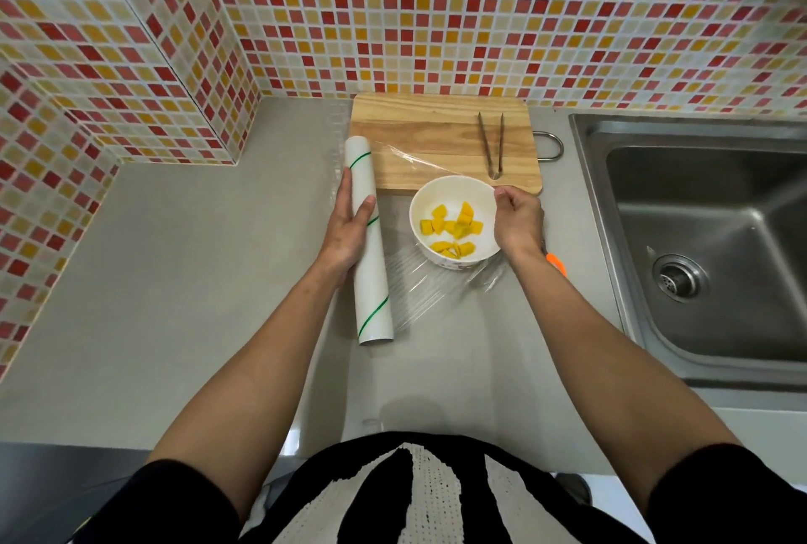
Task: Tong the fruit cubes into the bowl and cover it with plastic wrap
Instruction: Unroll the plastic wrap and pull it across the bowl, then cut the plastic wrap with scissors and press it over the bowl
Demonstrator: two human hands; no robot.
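A white bowl (425,205) holding several yellow fruit cubes (452,227) stands on the grey counter just in front of the wooden cutting board (436,133). A white plastic wrap roll (369,281) with green stripes lies to the bowl's left, and my left hand (349,225) grips it. A clear sheet of wrap (441,286) stretches from the roll over the bowl toward the right. My right hand (517,218) pinches the sheet's edge at the bowl's right rim. Brown tongs (491,144) lie on the board's right side.
A steel sink (698,238) fills the right side, with its drain (679,277) visible. An orange object (556,263) peeks out by my right wrist. A metal loop handle (552,146) sticks out of the board. Tiled walls stand behind and to the left.
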